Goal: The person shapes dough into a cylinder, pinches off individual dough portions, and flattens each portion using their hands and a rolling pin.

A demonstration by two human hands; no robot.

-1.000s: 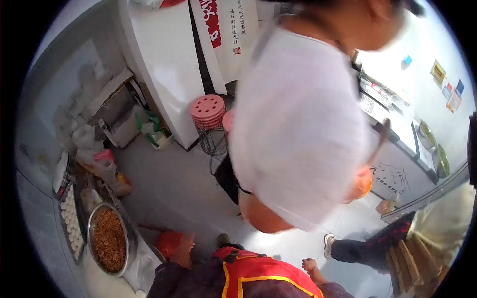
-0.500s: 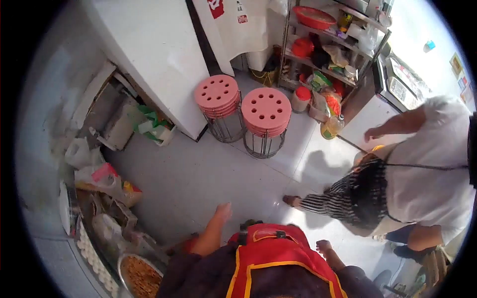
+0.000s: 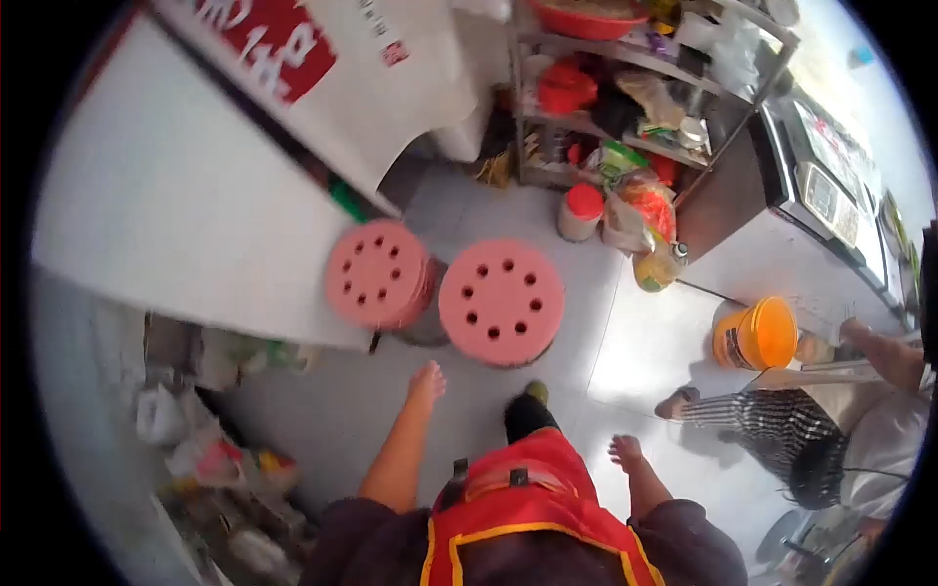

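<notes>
My left hand (image 3: 426, 382) hangs in the air over the floor with nothing in it, its fingers loosely apart. It is nearest to the left stack of pink stools (image 3: 376, 274), whose round seats have holes. Beside that stack stands a second stack of pink stools (image 3: 501, 304), just ahead of me. My right hand (image 3: 626, 452) hangs on the other side of my red apron (image 3: 528, 488), empty, its fingers slightly bent and apart. Neither hand touches anything. One of my shoes (image 3: 536, 392) shows in front of the apron.
A co-worker in striped trousers (image 3: 757, 430) is on the right, near an orange bucket (image 3: 767, 334). Ahead stands a metal shelf (image 3: 625, 132) with bowls and bags. A red-lidded jar (image 3: 581, 213) and an oil bottle (image 3: 659, 269) stand on the floor. A white cabinet (image 3: 195, 195) is at left.
I have moved forward, so both stool stacks are nearer. My left hand has swung forward. The co-worker now appears lower and farther right, and the orange bucket has come into clear view.
</notes>
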